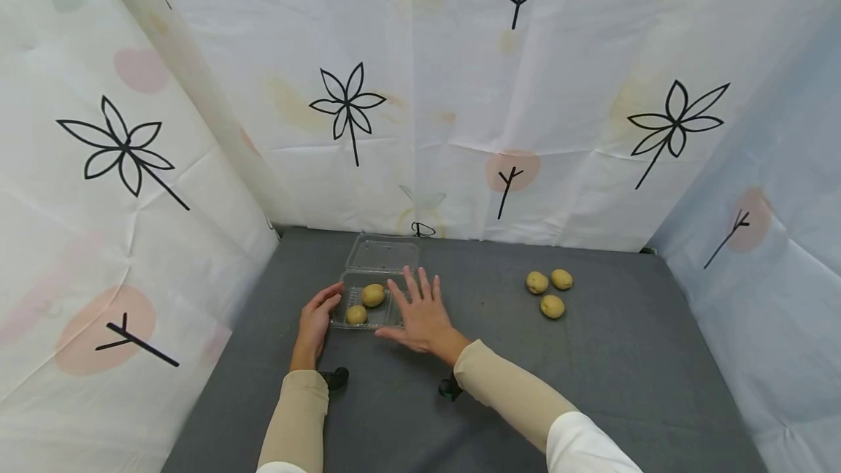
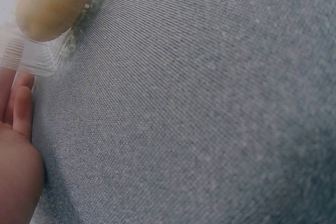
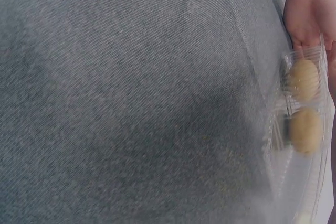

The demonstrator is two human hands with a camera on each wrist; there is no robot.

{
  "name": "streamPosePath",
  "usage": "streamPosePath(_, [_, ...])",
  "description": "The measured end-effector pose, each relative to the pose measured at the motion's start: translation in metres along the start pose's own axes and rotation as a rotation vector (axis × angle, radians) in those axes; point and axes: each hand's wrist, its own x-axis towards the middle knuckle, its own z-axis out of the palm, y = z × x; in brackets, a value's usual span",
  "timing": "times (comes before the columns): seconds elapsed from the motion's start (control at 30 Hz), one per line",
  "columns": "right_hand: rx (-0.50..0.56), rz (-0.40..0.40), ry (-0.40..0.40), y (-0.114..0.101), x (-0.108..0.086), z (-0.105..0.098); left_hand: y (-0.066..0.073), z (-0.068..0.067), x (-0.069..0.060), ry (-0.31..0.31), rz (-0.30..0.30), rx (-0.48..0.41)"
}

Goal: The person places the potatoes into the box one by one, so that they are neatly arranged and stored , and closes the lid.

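A clear plastic clamshell box [image 1: 336, 321] lies on the grey table, its lid [image 1: 384, 252] folded back away from me. Inside the box are two potatoes, a larger potato [image 1: 373, 295] and a smaller potato [image 1: 356, 314] nearer the front left. My left hand [image 1: 315, 318] rests against the box's left side; in the left wrist view its fingers [image 2: 22, 111] lie fairly straight by the plastic wall. Over the right edge of the box my right hand [image 1: 423, 318] is spread wide, fingers apart, with nothing in it. Whether it touches the box I cannot tell.
Three loose potatoes sit grouped on the right part of the table [image 1: 631, 356]: a left one [image 1: 536, 282], a right one [image 1: 561, 279] and a front one [image 1: 553, 306]. Patterned white cloth [image 1: 460, 93] hangs behind and at both sides.
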Motion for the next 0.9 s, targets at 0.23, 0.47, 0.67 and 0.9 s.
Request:
streamPosePath(0.23, [0.025,0.021,-0.006,0.011,-0.008,0.000,0.000,0.001,0.001,-0.002,-0.010,-0.002])
streamPosePath(0.47, [0.044,0.028,0.004,0.020,-0.010,0.005,-0.001,0.001,0.002,0.016,-0.022,-0.004])
streamPosePath(0.67, [0.026,0.013,-0.002,0.023,-0.015,0.007,-0.001,0.001,0.003,0.022,-0.023,0.002])
streamPosePath(0.9, [0.068,-0.003,0.017,0.029,-0.024,0.004,-0.001,0.002,0.001,0.029,-0.011,-0.009])
